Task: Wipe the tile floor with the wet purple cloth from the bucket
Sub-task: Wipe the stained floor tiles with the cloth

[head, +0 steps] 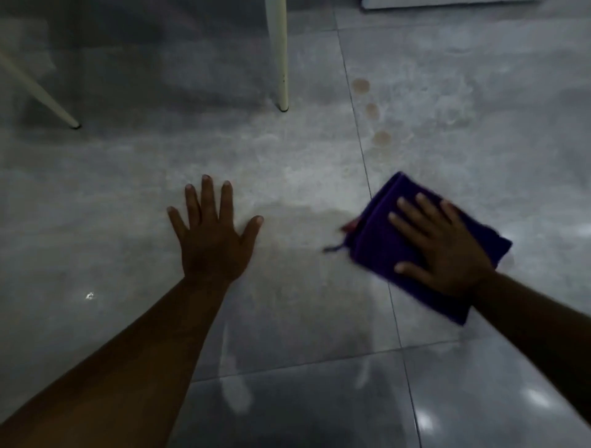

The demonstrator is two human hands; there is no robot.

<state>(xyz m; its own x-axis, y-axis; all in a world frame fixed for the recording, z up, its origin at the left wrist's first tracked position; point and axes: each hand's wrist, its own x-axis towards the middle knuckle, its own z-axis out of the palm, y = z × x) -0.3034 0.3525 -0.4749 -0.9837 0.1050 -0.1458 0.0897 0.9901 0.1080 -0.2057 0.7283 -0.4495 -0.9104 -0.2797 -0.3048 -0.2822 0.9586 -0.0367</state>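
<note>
A folded purple cloth (380, 224) lies flat on the grey tile floor (287, 166) at the right, across a grout line. My right hand (444, 246) presses down on top of it, palm flat and fingers spread. My left hand (212, 236) rests flat on the bare tile to the left, fingers splayed, holding nothing. A wet, darker sheen covers the tiles between and below the hands. Three round brownish spots (372, 110) sit in a row beyond the cloth, along the grout line. No bucket is in view.
Two cream furniture legs stand on the floor ahead: one upright (281, 76) at top centre, one slanted (41, 96) at top left. A pale edge of some object (447, 3) shows at the top right.
</note>
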